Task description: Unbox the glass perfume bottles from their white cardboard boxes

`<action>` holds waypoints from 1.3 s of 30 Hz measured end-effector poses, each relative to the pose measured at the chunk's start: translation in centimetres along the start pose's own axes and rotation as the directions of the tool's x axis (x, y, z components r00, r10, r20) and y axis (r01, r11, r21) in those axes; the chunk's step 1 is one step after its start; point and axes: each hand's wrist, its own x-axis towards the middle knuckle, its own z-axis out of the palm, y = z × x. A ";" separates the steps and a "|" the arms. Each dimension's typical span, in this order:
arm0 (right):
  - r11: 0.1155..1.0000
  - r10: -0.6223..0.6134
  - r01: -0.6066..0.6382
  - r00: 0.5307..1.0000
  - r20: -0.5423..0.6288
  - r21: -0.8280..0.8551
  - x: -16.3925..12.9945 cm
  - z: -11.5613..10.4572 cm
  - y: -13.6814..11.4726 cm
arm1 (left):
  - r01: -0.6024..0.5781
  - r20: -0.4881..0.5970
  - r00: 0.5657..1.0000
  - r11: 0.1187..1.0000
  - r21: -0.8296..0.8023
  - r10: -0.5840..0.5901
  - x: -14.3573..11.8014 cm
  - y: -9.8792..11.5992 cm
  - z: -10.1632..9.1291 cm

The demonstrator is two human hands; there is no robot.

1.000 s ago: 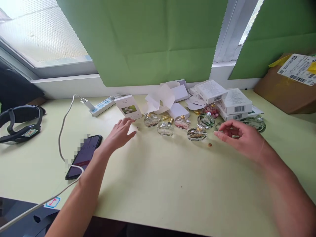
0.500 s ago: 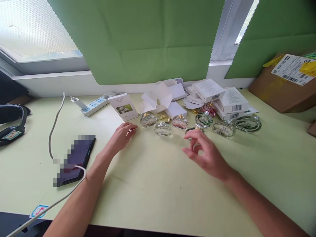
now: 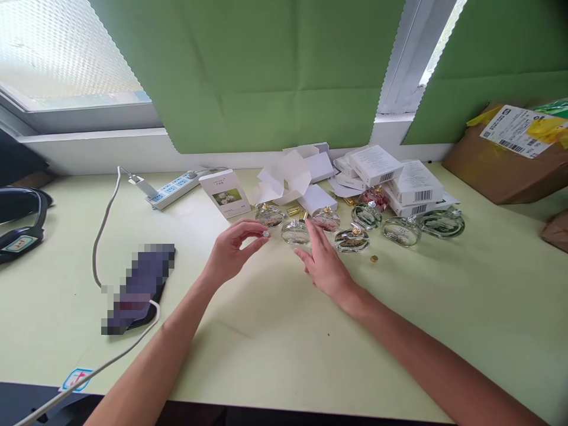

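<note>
My left hand [image 3: 233, 251] is closed in a pinch, with a small pale, shiny piece [image 3: 265, 234] between thumb and fingertip. It is too small to tell its kind. My right hand [image 3: 328, 269] holds nothing; its fingers are stretched out and apart, beside a clear oval glass perfume bottle [image 3: 294, 233]. Whether they touch that bottle I cannot tell. Around the hands stand more perfume bottles: one with a gold neck [image 3: 269, 215], a pinkish one [image 3: 326, 219] and a clear one [image 3: 352, 239]. A small gold disc [image 3: 374, 258] lies right of my right hand.
White cartons [image 3: 417, 180] and opened white packaging [image 3: 290, 177] are heaped behind the bottles. A printed box [image 3: 225, 194], power strip [image 3: 175, 189] and phone [image 3: 142, 287] with a cable lie left. A cardboard box [image 3: 510, 157] is at right, headphones [image 3: 26, 231] far left.
My right hand has moved left, from the front clear bottle to the middle one, uncovering the gold disc. My left hand has lifted and shifted right, with the small pale piece now showing in it.
</note>
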 end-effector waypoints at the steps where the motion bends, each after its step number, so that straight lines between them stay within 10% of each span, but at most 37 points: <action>1: 0.999 0.030 -0.030 0.999 -0.017 -0.018 0.3 0.1 0.0 | 0.001 0.003 1.000 1.000 -0.017 -0.001 -0.1 0.1 0.1; 18: 0.999 -0.040 0.041 0.997 0.060 -0.020 -3.8 -3.2 0.9 | 0.041 0.063 0.998 0.956 -0.289 -0.024 0.5 4.5 5.3; 39: 0.995 -0.078 0.072 0.992 0.100 0.069 -3.9 -3.5 1.7 | -0.015 0.011 1.000 0.969 -0.247 0.018 -1.1 2.9 7.3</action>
